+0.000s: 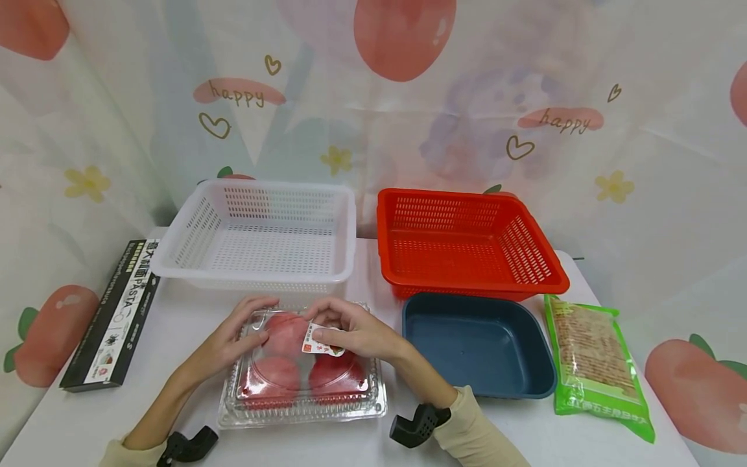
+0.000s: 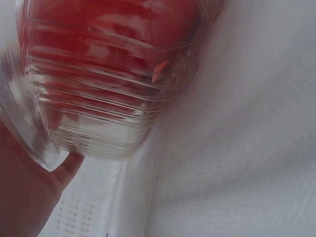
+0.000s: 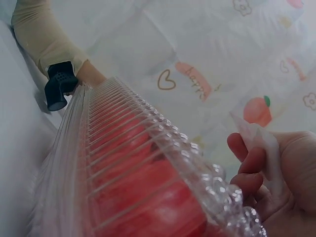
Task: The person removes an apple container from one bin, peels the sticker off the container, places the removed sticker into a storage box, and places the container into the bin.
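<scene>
Head view: a clear plastic clamshell box (image 1: 302, 376) holding red round fruit, most likely tomatoes, lies on the white table (image 1: 350, 447) close to the person, just in front of the white perforated basket (image 1: 262, 237). Left hand (image 1: 233, 337) rests on the box's upper left corner, fingers laid over the lid and lightly bent, thumb at the edge; whether it truly grips cannot be told. Right hand (image 1: 356, 331) sits on the lid's upper right part, fingertips curled and pinching a small white label (image 1: 323, 345) with red print. Left wrist view: ribbed box wall (image 2: 98, 98) close up, part of the hand (image 2: 29, 192) against its lower edge. Right wrist view: ribbed lid rim (image 3: 148, 163) runs diagonally, curled fingers (image 3: 252, 168) beside it with the pale label (image 3: 261, 148) between them.

Around: red perforated basket (image 1: 467, 240) back right, dark blue tray (image 1: 478, 344) just right of the box, green snack packet (image 1: 595, 363) further right, black pasta box (image 1: 113, 314) at the left edge
</scene>
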The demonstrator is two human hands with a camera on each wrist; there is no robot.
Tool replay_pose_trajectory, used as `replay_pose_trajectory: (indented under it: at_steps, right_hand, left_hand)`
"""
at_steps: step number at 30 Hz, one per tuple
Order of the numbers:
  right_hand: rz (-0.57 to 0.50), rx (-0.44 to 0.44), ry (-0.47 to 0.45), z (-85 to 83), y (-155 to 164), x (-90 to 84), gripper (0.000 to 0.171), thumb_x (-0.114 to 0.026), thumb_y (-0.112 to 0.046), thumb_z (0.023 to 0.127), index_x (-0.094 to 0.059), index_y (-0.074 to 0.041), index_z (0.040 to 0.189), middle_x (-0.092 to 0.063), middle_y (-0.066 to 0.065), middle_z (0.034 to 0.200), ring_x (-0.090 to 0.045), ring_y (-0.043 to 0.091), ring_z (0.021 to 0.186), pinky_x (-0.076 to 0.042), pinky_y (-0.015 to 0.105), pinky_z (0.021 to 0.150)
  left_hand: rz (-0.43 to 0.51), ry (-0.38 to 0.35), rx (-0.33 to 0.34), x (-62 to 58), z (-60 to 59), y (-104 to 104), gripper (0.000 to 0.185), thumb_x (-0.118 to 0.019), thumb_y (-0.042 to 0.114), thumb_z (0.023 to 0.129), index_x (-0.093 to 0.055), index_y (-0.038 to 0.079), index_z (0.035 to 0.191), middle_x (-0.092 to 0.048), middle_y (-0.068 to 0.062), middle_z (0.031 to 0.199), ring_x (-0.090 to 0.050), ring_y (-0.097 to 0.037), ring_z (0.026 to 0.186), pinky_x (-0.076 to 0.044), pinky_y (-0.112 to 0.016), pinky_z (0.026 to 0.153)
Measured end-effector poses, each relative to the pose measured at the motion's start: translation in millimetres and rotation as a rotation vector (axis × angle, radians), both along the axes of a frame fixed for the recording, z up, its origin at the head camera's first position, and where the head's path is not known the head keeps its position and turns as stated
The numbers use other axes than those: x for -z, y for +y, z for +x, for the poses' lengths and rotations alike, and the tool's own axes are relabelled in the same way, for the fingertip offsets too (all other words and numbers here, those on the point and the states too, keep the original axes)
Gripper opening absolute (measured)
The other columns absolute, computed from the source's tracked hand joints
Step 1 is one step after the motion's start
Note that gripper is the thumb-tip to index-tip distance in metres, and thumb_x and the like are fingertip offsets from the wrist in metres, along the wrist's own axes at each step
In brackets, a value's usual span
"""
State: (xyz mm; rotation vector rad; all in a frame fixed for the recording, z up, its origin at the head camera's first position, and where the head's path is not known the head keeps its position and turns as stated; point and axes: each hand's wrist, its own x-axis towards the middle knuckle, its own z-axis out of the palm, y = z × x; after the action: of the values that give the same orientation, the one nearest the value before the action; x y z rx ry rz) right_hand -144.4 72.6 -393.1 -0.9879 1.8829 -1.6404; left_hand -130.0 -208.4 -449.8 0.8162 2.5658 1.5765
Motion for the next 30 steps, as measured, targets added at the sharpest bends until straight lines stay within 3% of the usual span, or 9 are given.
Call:
replay_pose_trajectory:
  at_steps: [8,12,16,23,27,30]
  right_hand:
    - [0.030,0.014,0.011,-0.2,-1.0,-2.7,0.021,-0.063,-0.015,0.094,-0.052,-0.004,0.108,-0.058,0.020,0.086,-0.053,0.005,0.072,-0.045,0.017,0.064]
    - [0.092,0.024,0.033,2.8,0.3,-7.6,0.022,-0.061,-0.009,0.093,-0.051,-0.005,0.113,-0.061,0.020,0.092,-0.055,0.004,0.076,-0.047,0.018,0.067]
    - [0.122,0.016,0.002,7.6,6.6,-12.4,0.023,-0.059,-0.007,0.094,-0.046,-0.003,0.112,-0.060,0.020,0.089,-0.053,0.006,0.068,-0.047,0.019,0.063]
    - [0.165,-0.014,0.025,15.0,35.1,-19.7,0.011,-0.062,-0.008,0.093,-0.053,-0.006,0.097,-0.056,0.012,0.088,-0.055,0.006,0.071,-0.050,0.021,0.065]
    - [0.191,-0.014,0.055,19.3,58.4,-24.9,0.008,-0.062,-0.010,0.093,-0.059,-0.009,0.101,-0.060,0.010,0.094,-0.058,0.006,0.078,-0.052,0.024,0.067]
    - [0.202,0.007,0.100,18.9,80.9,-24.2,0.011,-0.062,-0.010,0.093,-0.063,-0.012,0.105,-0.062,0.009,0.090,-0.058,0.007,0.076,-0.053,0.025,0.065]
  left_hand:
    - [0.024,-0.011,0.003,-0.7,-0.9,0.5,0.053,-0.057,0.008,0.094,-0.043,0.020,0.143,-0.043,-0.001,0.142,-0.038,0.002,0.129,-0.032,-0.017,0.105]
    - [0.026,0.002,0.005,0.3,-0.8,0.0,0.053,-0.056,0.006,0.094,-0.043,0.019,0.143,-0.043,-0.002,0.141,-0.038,0.002,0.129,-0.034,-0.019,0.104]
    - [0.027,0.001,0.006,1.1,-0.4,0.1,0.053,-0.056,0.007,0.093,-0.043,0.020,0.143,-0.043,-0.001,0.141,-0.039,0.002,0.128,-0.034,-0.021,0.104]
    - [0.036,-0.019,0.005,1.1,-0.2,0.1,0.053,-0.056,0.008,0.094,-0.042,0.021,0.144,-0.043,0.000,0.142,-0.037,0.003,0.130,-0.030,-0.017,0.106]
    - [0.039,-0.011,0.009,1.4,-0.2,0.0,0.054,-0.057,0.007,0.094,-0.042,0.020,0.144,-0.043,-0.001,0.142,-0.037,0.003,0.130,-0.030,-0.016,0.106]
    - [0.038,-0.004,0.015,1.5,-0.4,0.6,0.054,-0.056,0.006,0.093,-0.043,0.019,0.144,-0.043,-0.002,0.142,-0.038,0.003,0.130,-0.031,-0.017,0.105]
